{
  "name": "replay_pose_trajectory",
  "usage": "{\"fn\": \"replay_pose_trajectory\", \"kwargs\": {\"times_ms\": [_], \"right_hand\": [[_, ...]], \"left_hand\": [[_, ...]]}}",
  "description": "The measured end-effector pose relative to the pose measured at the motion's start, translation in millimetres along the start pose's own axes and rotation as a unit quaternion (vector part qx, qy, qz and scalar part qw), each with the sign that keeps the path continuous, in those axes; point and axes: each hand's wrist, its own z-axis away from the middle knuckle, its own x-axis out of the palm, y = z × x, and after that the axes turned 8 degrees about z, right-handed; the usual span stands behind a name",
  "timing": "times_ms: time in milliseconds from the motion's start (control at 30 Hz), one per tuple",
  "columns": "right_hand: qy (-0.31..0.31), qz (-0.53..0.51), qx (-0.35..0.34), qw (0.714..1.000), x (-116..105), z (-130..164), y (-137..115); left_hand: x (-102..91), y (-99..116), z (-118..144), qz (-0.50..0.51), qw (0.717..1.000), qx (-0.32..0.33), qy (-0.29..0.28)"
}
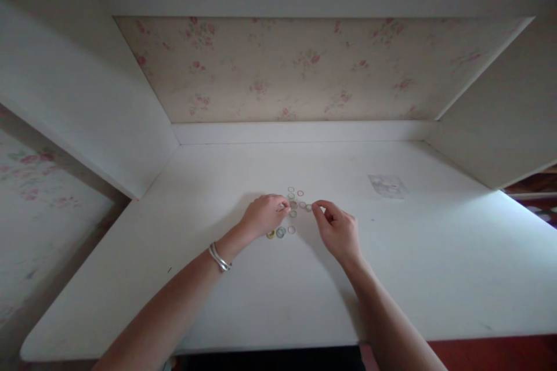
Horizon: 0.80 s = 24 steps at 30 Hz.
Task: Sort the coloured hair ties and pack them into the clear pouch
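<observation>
Several small thin rings lie in a loose cluster on the white tabletop (243, 313) between my hands. My left hand (263, 214) is closed in a pinch at the cluster's left side; what its fingertips hold, if anything, I cannot make out. On the other side, my right hand (337, 229) pinches the edge of a small pale ring (308, 207) between thumb and index finger. A red ring (300, 193) lies at the back of the group. Nearer me are a yellow ring (270, 235) and a grey-green ring (281, 232), close below my left hand.
A clear plastic bag (388, 186) lies flat at the right of the tabletop. White side panels (491, 98) and a back ledge (304, 131) enclose the surface, with floral wallpaper (300, 69) behind. A small dark sliver (169, 270) lies left of my forearm.
</observation>
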Motion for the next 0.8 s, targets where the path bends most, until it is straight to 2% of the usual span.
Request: {"fn": "replay_pose_trajectory", "kwargs": {"times_ms": [133,300,567,800], "right_hand": [[-0.006,-0.010,0.006,1.000,-5,-1,-1],[-0.009,-0.017,-0.002,1.000,-8,-3,1],[0.017,-0.026,0.014,0.999,-9,-7,6],[0.005,-0.025,0.018,1.000,-9,-7,8]], "left_hand": [[10.2,8,-15,-0.049,0.999,0.012,-0.004],[16.0,13,-21,-0.067,0.998,-0.002,-0.021],[21.2,10,-27,-0.094,0.995,0.020,-0.025],[11.4,8,-22,-0.067,0.997,0.033,-0.002]]}}
